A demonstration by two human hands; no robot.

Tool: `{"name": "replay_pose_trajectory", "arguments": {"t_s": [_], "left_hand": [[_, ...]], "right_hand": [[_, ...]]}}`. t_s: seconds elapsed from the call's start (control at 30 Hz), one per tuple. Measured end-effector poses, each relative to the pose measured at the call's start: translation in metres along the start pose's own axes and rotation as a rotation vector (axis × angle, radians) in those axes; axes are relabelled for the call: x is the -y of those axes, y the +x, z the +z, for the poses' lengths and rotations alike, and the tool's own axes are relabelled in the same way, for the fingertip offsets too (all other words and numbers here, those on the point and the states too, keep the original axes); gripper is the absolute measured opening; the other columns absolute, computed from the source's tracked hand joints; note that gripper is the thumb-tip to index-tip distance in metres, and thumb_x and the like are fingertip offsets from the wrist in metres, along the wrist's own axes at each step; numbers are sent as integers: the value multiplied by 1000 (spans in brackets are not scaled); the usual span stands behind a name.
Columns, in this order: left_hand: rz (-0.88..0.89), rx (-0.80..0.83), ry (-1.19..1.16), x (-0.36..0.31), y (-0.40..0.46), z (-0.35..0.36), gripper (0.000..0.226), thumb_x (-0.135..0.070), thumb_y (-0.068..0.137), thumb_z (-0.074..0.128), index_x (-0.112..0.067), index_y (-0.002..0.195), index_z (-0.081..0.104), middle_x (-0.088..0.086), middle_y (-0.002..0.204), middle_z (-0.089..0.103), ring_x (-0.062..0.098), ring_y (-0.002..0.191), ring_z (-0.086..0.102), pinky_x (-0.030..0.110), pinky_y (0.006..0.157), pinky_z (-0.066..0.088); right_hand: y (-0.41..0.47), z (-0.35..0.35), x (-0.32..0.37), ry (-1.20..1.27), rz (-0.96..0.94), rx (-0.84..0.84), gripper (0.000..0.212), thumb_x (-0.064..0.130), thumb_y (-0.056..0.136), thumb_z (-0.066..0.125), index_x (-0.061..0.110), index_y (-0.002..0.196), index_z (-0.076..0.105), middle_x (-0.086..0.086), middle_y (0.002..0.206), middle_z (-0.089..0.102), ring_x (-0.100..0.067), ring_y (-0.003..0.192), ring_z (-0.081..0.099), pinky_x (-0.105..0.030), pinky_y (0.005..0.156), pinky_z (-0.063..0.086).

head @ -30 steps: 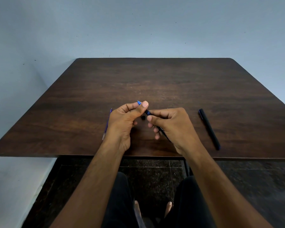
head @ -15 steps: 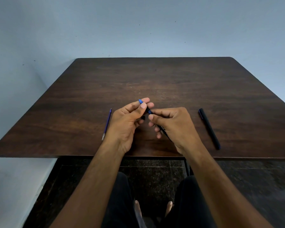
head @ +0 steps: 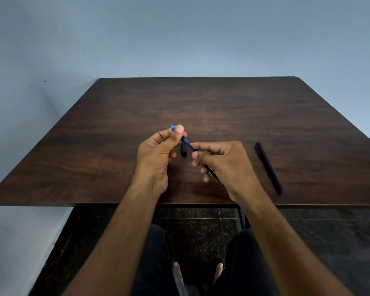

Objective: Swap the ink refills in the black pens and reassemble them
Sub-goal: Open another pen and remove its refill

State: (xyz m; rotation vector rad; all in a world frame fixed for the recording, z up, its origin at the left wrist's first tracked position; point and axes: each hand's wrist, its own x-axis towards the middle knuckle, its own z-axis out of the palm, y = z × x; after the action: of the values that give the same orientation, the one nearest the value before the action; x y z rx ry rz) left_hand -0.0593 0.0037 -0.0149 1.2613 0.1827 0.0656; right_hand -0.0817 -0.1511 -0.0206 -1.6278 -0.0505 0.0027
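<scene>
Left hand (head: 156, 150) is pinched, thumb and forefinger together, on the upper part of a thin blue plastic ink refill (head: 185, 140); its far end sticks out past the fingertips toward the far edge of the worktop (head: 222, 103). Right hand (head: 222, 163) is curled closed around a slim black plastic pen barrel (head: 210, 170), which runs back under the palm; white lettering shows on it. Refill's lower end sits at or in the barrel mouth, can't tell how deep. Both held just above the worktop, near the middle of the near edge. Handling guess: refill is very light, thin and bendy, will buckle if pushed off-axis, so grip close to the barrel mouth and feed straight. Barrel is stiff, smooth, a bit slippery; hold mid-body. A small black cap-like piece (head: 183, 150) lies on the worktop between the hands, probably rolls easily. Second long black capped pen (head: 269, 167) lies toward the near right corner, well apart from the hands.
</scene>
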Motion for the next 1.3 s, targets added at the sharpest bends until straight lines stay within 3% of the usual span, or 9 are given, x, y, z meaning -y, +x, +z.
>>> {"name": "replay_pose_trajectory", "arguments": {"t_s": [0.3,0.4,0.5,0.63,0.73,0.8,1.03,1.17,1.3], "left_hand": [[36,-150,-49,-13,10,-6,17,-37,80,82,-23,86,75,-6,93,77,8,90,66,24,69,43],[89,-139,-6,-17,12,-12,18,-34,82,81,-19,92,77,-5,85,74,5,79,63,24,66,43],[174,-99,231,-17,12,-16,21,-32,81,82,-17,95,79,-8,74,73,-2,65,61,19,64,46],[211,-77,589,-11,10,-16,32,-33,76,86,-23,105,75,0,76,76,6,71,69,24,74,55],[220,-83,833,-6,8,-16,26,-39,72,88,-28,91,74,-8,71,72,-2,61,64,13,58,47],[216,-58,884,-4,5,-14,22,-40,71,88,-29,81,72,-12,70,71,-6,63,65,6,52,42],[168,-42,1054,8,-1,-7,27,-41,72,88,-33,69,62,-14,66,64,-1,68,62,17,54,40],[136,-36,1118,10,-2,-6,32,-41,73,87,-35,65,57,-10,75,68,9,76,66,27,65,52],[85,5,1152,10,-5,-4,34,-45,73,86,-36,65,55,-11,80,67,6,78,63,22,61,46]], "right_hand": [[-2,-3,-5,7,34,6,19,3,91,74,12,106,80,-9,69,75,-14,54,58,-27,46,50],[-2,-4,-5,7,42,-14,17,3,91,72,9,106,79,-10,69,75,-12,51,58,-27,45,49],[-1,-3,-3,5,56,-42,13,4,93,71,8,104,77,-12,71,76,-12,50,60,-28,45,52],[-3,-3,0,-5,66,-56,10,8,94,71,9,103,75,-14,74,78,-14,52,62,-29,47,55],[-3,-2,1,-5,71,-64,7,9,94,72,10,99,75,-13,74,78,-14,52,63,-30,48,55],[-4,-2,1,-14,72,-66,6,11,93,72,11,99,75,-12,74,79,-15,54,66,-29,48,55],[-5,-5,2,-106,72,-91,6,18,93,73,17,99,74,-3,74,80,-12,60,72,-28,53,56],[-6,-4,1,-101,73,-98,5,17,93,74,17,98,75,-3,73,80,-12,59,71,-28,52,55],[-6,-3,0,-99,84,-101,8,17,92,74,17,100,75,-3,73,80,-11,58,71,-26,51,53]]}}
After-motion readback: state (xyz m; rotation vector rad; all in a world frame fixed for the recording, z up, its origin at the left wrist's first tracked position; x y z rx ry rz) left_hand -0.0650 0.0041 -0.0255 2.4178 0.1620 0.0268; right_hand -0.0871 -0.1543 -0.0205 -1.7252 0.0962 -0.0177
